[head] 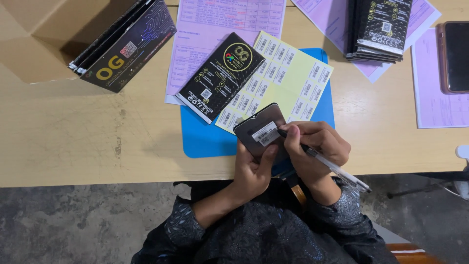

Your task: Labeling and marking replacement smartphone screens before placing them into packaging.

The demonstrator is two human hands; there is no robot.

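Now, left hand (pixel 251 171): holds dark flat phone screen part (pixel 258 128) above blue mat (pixel 205 139); keep steady.
Right hand (pixel 315 146): grips white pen (pixel 327 164) tight; press softly on small white sticker (pixel 265 133).

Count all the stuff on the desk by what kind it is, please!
Pens: 1
Dark phone panels in the hands: 1
Yellow sticker sheets: 1
Blue mats: 1
Single flat black packets: 1
Cardboard boxes: 1
Phones at the desk edge: 1
Total: 7
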